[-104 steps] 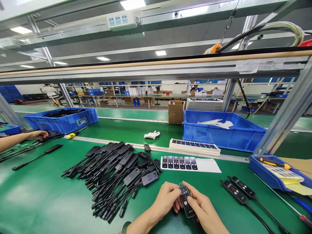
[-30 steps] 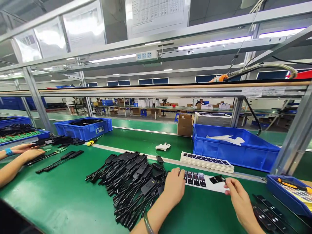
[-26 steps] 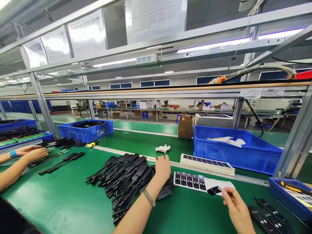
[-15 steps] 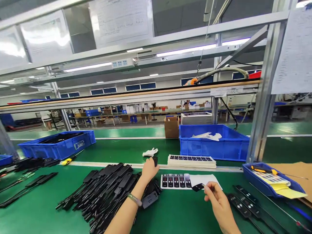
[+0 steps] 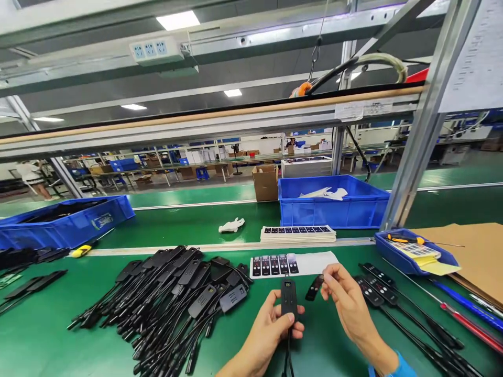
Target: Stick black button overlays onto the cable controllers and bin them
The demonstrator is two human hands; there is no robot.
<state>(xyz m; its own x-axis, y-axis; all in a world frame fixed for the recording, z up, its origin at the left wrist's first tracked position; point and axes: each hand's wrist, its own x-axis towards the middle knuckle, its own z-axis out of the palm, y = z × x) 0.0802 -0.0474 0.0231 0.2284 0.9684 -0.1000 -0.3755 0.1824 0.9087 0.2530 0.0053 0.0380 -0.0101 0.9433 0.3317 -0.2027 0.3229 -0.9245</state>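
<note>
My left hand [image 5: 271, 324] is closed round a black corded controller [image 5: 288, 298], held upright with its small display at the top and its cables hanging down. Pinched between the thumb and finger of my right hand [image 5: 341, 293] is a black label sticker [image 5: 313, 288], just right of the controller and apart from it. Behind both hands lies a label sheet [image 5: 275, 265]; several black labels fill its left part and its right part is bare white. A heap of black corded controllers [image 5: 181, 283] spreads to the left. At the right lie labelled controllers [image 5: 375, 288] with cables.
Behind the sheet are a stack of label sheets [image 5: 298, 234], a white glove [image 5: 231, 225] and a blue bin [image 5: 334, 209]. A small blue tray [image 5: 416, 254] holds a screwdriver [image 5: 406, 239]. A yellow cutter [image 5: 81, 251] lies left, near another blue bin [image 5: 66, 225].
My left hand has come back from the heap's far side toward me, now with a controller in it. My right hand has lifted the label off the sheet. The view has tilted down.
</note>
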